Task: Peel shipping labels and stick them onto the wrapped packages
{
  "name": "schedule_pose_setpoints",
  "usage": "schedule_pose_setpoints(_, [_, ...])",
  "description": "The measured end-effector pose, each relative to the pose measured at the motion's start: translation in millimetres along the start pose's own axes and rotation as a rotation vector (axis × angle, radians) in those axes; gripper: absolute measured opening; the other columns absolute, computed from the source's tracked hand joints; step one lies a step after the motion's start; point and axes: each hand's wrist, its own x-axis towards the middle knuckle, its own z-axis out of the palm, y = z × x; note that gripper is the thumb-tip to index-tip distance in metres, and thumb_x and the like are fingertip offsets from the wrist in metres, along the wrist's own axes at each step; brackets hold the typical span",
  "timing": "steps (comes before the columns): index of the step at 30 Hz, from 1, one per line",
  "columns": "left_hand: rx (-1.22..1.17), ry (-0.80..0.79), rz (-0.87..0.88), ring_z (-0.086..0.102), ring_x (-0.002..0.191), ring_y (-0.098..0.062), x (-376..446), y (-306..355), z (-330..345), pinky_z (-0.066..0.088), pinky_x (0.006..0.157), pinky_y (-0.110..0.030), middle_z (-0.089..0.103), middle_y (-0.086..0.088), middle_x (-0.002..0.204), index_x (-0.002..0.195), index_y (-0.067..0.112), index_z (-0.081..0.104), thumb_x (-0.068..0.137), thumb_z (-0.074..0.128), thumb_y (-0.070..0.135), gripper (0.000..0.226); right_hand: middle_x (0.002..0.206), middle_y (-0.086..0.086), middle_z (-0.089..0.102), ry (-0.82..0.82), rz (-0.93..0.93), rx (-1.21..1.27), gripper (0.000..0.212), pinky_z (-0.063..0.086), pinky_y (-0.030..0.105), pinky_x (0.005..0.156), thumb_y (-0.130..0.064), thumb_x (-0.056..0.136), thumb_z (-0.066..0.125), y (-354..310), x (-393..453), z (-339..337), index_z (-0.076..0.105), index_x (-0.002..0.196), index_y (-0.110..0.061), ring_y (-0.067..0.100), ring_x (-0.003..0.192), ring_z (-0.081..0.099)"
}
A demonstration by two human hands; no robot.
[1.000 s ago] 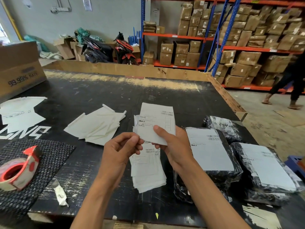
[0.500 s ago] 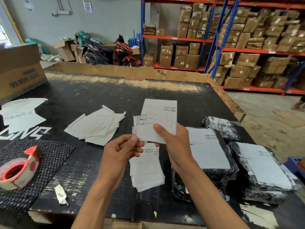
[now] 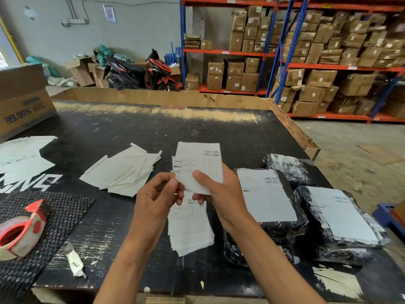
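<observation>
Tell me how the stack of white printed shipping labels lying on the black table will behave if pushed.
The stack of white printed shipping labels would probably fan apart rather than slide as one block: its lower edges already sit staggered. The sheets look thin and floppy, so likely light. The worn black table looks smooth, so the bottom sheets may slip easily.

White label (image 3: pixel 198 160) with black barcodes; glossy black packages (image 3: pixel 274 229); red tape dispenser (image 3: pixel 20 230); black table (image 3: pixel 131 128)

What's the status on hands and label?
Right hand grips shipping label; left hand pinches its lower corner. Peel not visibly done. Label stack beneath, wrapped packages right. Nothing blocking.
</observation>
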Motion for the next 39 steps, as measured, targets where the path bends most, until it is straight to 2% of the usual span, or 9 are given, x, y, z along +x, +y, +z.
schedule_pose_setpoints(3, [-0.014, -0.005, -0.019, 0.054, 0.073, -0.018, 1, 1, 2, 0.049, 0.065, -0.023, 0.062, -0.013, 0.083, 0.097, 0.005, 0.069, 0.090, 0.064, 0.025, 0.022, 0.113, 0.006, 0.072, 0.016, 0.036, -0.072, 0.050, 0.052, 0.028, 0.054, -0.019, 0.089, 0.075, -1, -1, -2, 0.049, 0.132, -0.016, 0.017, 0.068, 0.069])
schedule_pose_setpoints(6, [-0.040, 0.016, -0.041, 0.054, 0.073, -0.019, 1, 2, 3, 0.050, 0.065, -0.024, 0.061, -0.016, 0.085, 0.100, 0.000, 0.067, 0.088, 0.057, 0.020, 0.025, 0.137, -0.004, 0.050, 0.067, 0.026, -0.364, 0.095, 0.053, 0.032, 0.088, -0.033, 0.081, 0.081, 1, -1, -6, 0.019, 0.153, -0.035, 0.014, 0.116, 0.057])
schedule_pose_setpoints(8, [-0.043, 0.030, -0.045, 0.054, 0.073, -0.019, 1, 2, 3, 0.050, 0.066, -0.024, 0.061, -0.014, 0.081, 0.095, 0.002, 0.068, 0.090, 0.057, 0.016, 0.018, 0.139, -0.009, 0.032, 0.099, -0.121, -0.594, 0.077, 0.039, 0.030, 0.100, -0.037, 0.081, 0.080, 0, -3, -7, 0.037, 0.145, -0.041, 0.012, 0.128, 0.039])
schedule_pose_setpoints(12, [0.072, 0.054, -0.001, 0.059, 0.072, -0.019, 1, 1, 2, 0.053, 0.068, -0.024, 0.064, -0.010, 0.074, 0.082, 0.008, 0.071, 0.082, 0.067, 0.026, 0.018, 0.107, -0.013, 0.070, -0.182, -0.144, -0.457, 0.016, 0.051, 0.027, 0.087, -0.028, 0.093, 0.070, -15, -2, -10, 0.077, 0.107, -0.022, 0.009, 0.099, 0.066])
schedule_pose_setpoints(16, [0.210, 0.055, 0.050, 0.058, 0.066, -0.019, 4, 2, 2, 0.053, 0.068, -0.024, 0.065, -0.009, 0.069, 0.081, 0.002, 0.070, 0.090, 0.065, 0.009, 0.013, 0.096, 0.009, 0.079, -0.321, -0.136, -0.408, 0.018, 0.059, 0.032, 0.091, -0.013, 0.088, 0.076, -22, 1, -15, 0.078, 0.104, -0.004, 0.022, 0.094, 0.076])
schedule_pose_setpoints(22, [0.385, -0.040, 0.108, 0.059, 0.065, -0.014, 10, 5, 2, 0.051, 0.069, -0.020, 0.066, -0.007, 0.068, 0.081, 0.005, 0.071, 0.090, 0.064, 0.009, 0.012, 0.088, 0.011, 0.079, -0.348, -0.149, -0.475, 0.010, 0.061, 0.034, 0.086, -0.008, 0.089, 0.074, -27, 12, -20, 0.080, 0.094, -0.003, 0.028, 0.089, 0.076])
schedule_pose_setpoints(29, [0.417, -0.011, 0.122, 0.064, 0.069, -0.013, 26, -11, 5, 0.051, 0.070, -0.018, 0.068, -0.005, 0.072, 0.082, 0.006, 0.069, 0.092, 0.062, 0.003, 0.012, 0.087, 0.024, 0.077, -0.174, 0.075, -0.300, 0.009, 0.063, 0.040, 0.081, -0.004, 0.090, 0.067, -19, 30, -19, 0.073, 0.086, 0.001, 0.029, 0.077, 0.075])
schedule_pose_setpoints(35, [0.035, 0.232, -0.107, 0.059, 0.072, -0.025, 47, -36, -8, 0.050, 0.076, -0.038, 0.063, -0.013, 0.076, 0.087, 0.003, 0.065, 0.090, 0.059, 0.011, 0.011, 0.080, 0.018, 0.075, 0.074, 0.168, -0.156, 0.012, 0.062, 0.034, 0.063, -0.002, 0.095, 0.055, -20, 51, -35, 0.064, 0.094, 0.005, 0.027, 0.066, 0.074])
schedule_pose_setpoints(39, [0.031, 0.397, -0.151, 0.047, 0.057, -0.015, 61, -45, 8, 0.045, 0.053, -0.025, 0.052, -0.002, 0.064, 0.072, 0.010, 0.051, 0.093, 0.048, 0.005, 0.022, 0.090, 0.030, 0.073, 0.110, 0.156, -0.217, 0.010, 0.064, 0.038, 0.064, -0.001, 0.095, 0.052, -18, 59, -39, 0.061, 0.091, 0.003, 0.028, 0.062, 0.074])
